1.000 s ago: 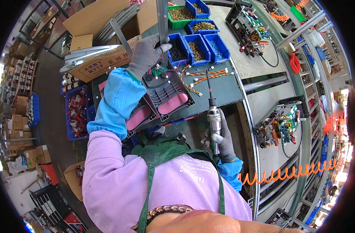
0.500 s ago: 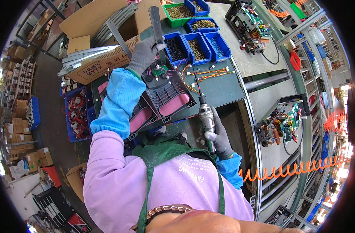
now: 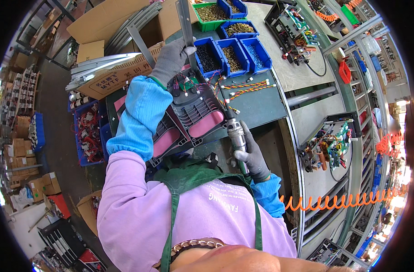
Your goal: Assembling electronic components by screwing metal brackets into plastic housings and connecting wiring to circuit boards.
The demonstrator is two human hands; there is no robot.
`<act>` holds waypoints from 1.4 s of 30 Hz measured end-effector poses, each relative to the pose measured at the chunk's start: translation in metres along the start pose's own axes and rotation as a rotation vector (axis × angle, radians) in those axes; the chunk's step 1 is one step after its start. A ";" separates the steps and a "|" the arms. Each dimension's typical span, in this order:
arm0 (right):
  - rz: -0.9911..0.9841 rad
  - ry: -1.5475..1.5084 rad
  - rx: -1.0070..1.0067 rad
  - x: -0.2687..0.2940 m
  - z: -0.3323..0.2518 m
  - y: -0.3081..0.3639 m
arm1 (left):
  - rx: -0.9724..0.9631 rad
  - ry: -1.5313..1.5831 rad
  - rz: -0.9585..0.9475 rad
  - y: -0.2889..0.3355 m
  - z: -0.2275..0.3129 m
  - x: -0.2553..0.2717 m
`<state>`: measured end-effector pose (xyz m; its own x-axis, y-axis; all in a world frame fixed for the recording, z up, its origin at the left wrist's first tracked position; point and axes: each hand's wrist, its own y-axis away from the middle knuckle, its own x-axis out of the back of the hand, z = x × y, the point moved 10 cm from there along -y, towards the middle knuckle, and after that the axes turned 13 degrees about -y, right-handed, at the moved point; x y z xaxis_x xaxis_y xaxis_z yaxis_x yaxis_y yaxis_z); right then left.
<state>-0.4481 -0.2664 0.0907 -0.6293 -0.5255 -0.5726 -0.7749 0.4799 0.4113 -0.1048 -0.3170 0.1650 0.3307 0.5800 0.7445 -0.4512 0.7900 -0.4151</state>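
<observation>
My left hand, in a grey glove, is closed around a dark grey upright bar at the far end of a dark plastic panel. The panel has a pink pad and a small green circuit board. A similar panel with a pink pad lies to its left. In my gloved right hand is a power screwdriver, its long bit pointing away from me beside the panel's right edge. The bit's tip is hard to make out among the wires.
Blue bins of screws stand at the back of the green table. Red-yellow twisted wires lie in front of them. An open carton with metal strips is at left. Electronic assemblies and a coiled orange hose are at right.
The screwdriver in my right hand has shifted left and slightly away from me, closer to the panel's edge. My left hand and the bar have moved slightly right and away.
</observation>
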 end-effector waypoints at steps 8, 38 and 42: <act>-0.006 0.048 -0.021 -0.001 0.004 -0.016 | 0.027 -0.012 -0.147 0.005 -0.012 -0.019; -0.019 0.537 -0.079 -0.014 0.002 -0.118 | 0.178 -0.388 -0.331 0.030 -0.045 -0.075; -0.020 0.569 -0.071 -0.013 0.002 -0.120 | 0.146 -0.380 -0.334 0.029 -0.049 -0.081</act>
<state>-0.3471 -0.3156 0.0471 -0.5317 -0.8388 -0.1170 -0.7768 0.4279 0.4621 -0.1040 -0.3309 0.0670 0.1649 0.1665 0.9721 -0.4922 0.8680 -0.0652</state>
